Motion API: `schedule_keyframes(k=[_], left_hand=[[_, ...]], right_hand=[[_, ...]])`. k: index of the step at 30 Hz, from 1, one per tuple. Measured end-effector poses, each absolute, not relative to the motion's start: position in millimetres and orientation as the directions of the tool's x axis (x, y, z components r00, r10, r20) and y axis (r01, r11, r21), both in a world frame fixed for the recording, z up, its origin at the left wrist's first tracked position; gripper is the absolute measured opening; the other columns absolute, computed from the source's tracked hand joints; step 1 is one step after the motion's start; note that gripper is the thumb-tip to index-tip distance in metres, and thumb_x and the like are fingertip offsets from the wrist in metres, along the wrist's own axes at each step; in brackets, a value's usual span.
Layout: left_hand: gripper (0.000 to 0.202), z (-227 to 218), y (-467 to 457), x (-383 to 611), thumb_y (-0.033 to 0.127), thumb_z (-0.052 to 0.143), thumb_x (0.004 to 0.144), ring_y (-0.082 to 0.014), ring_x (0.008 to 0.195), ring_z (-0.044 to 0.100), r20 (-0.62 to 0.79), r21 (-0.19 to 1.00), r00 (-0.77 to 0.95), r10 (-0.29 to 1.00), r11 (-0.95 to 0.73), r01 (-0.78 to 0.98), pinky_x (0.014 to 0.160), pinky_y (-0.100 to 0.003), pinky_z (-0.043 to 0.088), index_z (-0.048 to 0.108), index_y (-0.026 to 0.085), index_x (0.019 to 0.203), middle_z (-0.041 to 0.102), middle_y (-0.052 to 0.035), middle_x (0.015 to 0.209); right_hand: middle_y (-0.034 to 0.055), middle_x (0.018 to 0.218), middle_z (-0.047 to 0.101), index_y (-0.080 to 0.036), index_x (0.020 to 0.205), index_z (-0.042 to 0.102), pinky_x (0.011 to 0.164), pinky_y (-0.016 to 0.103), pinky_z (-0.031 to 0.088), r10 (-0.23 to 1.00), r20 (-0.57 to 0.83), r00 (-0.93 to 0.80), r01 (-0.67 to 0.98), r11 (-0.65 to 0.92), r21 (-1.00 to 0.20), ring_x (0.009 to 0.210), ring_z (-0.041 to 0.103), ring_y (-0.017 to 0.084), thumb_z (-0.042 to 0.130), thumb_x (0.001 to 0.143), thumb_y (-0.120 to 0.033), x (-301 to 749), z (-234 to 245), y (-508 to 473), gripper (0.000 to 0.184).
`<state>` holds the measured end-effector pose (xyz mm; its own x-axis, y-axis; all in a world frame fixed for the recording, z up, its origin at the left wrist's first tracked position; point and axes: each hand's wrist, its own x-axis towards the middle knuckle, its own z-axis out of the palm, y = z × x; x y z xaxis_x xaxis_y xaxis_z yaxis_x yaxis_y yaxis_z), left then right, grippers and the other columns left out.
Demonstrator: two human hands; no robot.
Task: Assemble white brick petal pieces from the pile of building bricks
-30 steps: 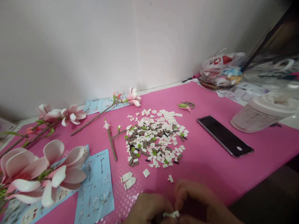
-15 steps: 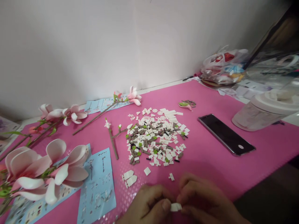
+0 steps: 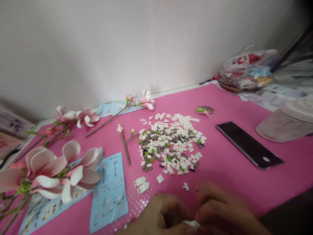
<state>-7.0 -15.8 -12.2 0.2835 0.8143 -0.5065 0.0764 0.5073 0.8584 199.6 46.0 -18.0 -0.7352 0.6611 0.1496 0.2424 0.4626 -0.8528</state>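
Note:
At the bottom edge, my left hand [image 3: 162, 213] and my right hand [image 3: 221, 209] meet with fingertips closed on a small white building-brick piece [image 3: 192, 224]. Its shape is partly covered by the fingers. Just beyond the hands lie a loose white brick [image 3: 186, 186], a square white tile [image 3: 160, 178] and two pointed white pieces [image 3: 143, 187] side by side. Farther back spreads a heap of white, brown and green bricks [image 3: 171, 147]. Left of the heap lies a brown brick branch [image 3: 125, 148] with white buds.
Pink magnolia brick flowers [image 3: 49, 166] rest on blue instruction sheets [image 3: 110, 199] at the left. A finished flower stem [image 3: 110, 120] lies near the wall. On the right are a phone [image 3: 249, 143], a lidded plastic cup [image 3: 286, 120] and a plastic bag [image 3: 246, 70].
The view has turned slightly left, so everything appears farther right. The white piece now sits lower and is tilted differently between my fingertips.

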Motion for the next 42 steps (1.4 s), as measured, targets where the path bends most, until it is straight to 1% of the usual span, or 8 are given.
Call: schedule_keyframes(k=[5, 10, 17, 22, 27, 33, 36, 42], left_hand=[[0.021, -16, -12, -2, 0.036, 0.069, 0.074, -0.0089, 0.054, 0.032, -0.429, 0.901, 0.251, 0.868, 0.431, 0.048, 0.05, -0.024, 0.021, 0.061, 0.017, 0.079, 0.037, 0.0077, 0.058], [0.029, -9, -7, -2, 0.042, 0.07, 0.071, -0.0088, 0.053, 0.036, -0.491, 0.865, 0.259, 0.832, 0.501, 0.031, 0.05, -0.023, 0.024, 0.06, 0.015, 0.075, 0.043, 0.0067, 0.057], [0.042, -13, -4, 0, 0.056, 0.071, 0.069, -0.0079, 0.048, 0.038, -0.493, 0.857, 0.284, 0.822, 0.515, -0.003, 0.047, -0.022, 0.025, 0.059, 0.015, 0.073, 0.045, 0.007, 0.052], [0.048, -24, -5, -3, 0.062, 0.068, 0.07, -0.0083, 0.05, 0.036, -0.441, 0.893, 0.293, 0.848, 0.446, 0.054, 0.048, -0.023, 0.025, 0.06, 0.015, 0.071, 0.044, 0.0056, 0.053], [0.051, -33, -7, -3, 0.064, 0.069, 0.068, -0.0071, 0.048, 0.037, -0.433, 0.897, 0.318, 0.843, 0.438, 0.061, 0.047, -0.022, 0.023, 0.059, 0.014, 0.072, 0.048, 0.004, 0.054], [0.052, -33, -7, -2, 0.064, 0.069, 0.07, -0.0055, 0.047, 0.034, -0.455, 0.88, 0.304, 0.837, 0.475, 0.013, 0.046, -0.022, 0.02, 0.057, 0.014, 0.074, 0.046, 0.0048, 0.054], [0.053, -34, -6, -1, 0.065, 0.068, 0.069, -0.0054, 0.047, 0.035, -0.451, 0.882, 0.301, 0.84, 0.472, 0.004, 0.046, -0.022, 0.02, 0.056, 0.014, 0.074, 0.048, 0.0046, 0.054], [0.052, -34, -8, -4, 0.066, 0.066, 0.071, -0.0068, 0.049, 0.035, -0.436, 0.895, 0.308, 0.845, 0.443, 0.053, 0.047, -0.023, 0.022, 0.055, 0.015, 0.073, 0.044, 0.0056, 0.054]], right_hand=[[0.004, 0.083, 0.065, -0.026, 0.086, 0.068, 0.068, 0.027, 0.051, 0.609, 0.185, -0.772, 0.258, 0.566, -0.783, 0.079, 0.062, 0.018, 0.059, 0.086, -0.012, 200, -21, 47, 0.017], [0.0046, 0.081, 0.065, -0.024, 0.085, 0.067, 0.069, 0.028, 0.052, 0.595, 0.228, -0.771, 0.275, 0.634, -0.723, 0.078, 0.063, 0.019, 0.057, 0.087, -0.014, 200, -13, 51, 0.015], [0.0087, 0.086, 0.067, -0.021, 0.092, 0.068, 0.065, 0.033, 0.052, 0.603, 0.237, -0.762, 0.436, 0.747, -0.502, 0.077, 0.062, 0.021, 0.052, 0.089, -0.016, 202, -8, 60, 0.018], [0.0171, 0.131, 0.059, -0.018, 0.108, 0.068, 0.092, 0.053, 0.047, 0.521, 0.32, -0.791, 0.44, 0.849, -0.294, 0.12, 0.052, 0.035, 0.058, 0.084, -0.016, 196, -23, 59, 0.027], [0.0191, 0.143, 0.048, -0.018, 0.122, 0.062, 0.097, 0.061, 0.042, 0.524, 0.264, -0.81, 0.472, 0.849, -0.238, 0.131, 0.041, 0.04, 0.061, 0.084, -0.023, 193, -35, 60, 0.038], [0.0141, 0.124, 0.061, -0.022, 0.103, 0.068, 0.093, 0.049, 0.048, 0.683, 0.427, -0.593, 0.605, 0.728, -0.324, 0.115, 0.055, 0.029, 0.049, 0.091, -0.017, 213, -27, 77, 0.023], [0.0124, 0.112, 0.063, -0.022, 0.094, 0.067, 0.086, 0.045, 0.05, 0.753, 0.387, -0.532, 0.683, 0.652, -0.33, 0.104, 0.058, 0.027, 0.049, 0.092, -0.019, 225, -21, 89, 0.019], [0.0099, 0.09, 0.061, -0.019, 0.092, 0.066, 0.076, 0.04, 0.048, 0.755, 0.272, -0.597, 0.68, 0.656, -0.328, 0.085, 0.057, 0.024, 0.042, 0.096, -0.017, 222, -17, 103, 0.025]])
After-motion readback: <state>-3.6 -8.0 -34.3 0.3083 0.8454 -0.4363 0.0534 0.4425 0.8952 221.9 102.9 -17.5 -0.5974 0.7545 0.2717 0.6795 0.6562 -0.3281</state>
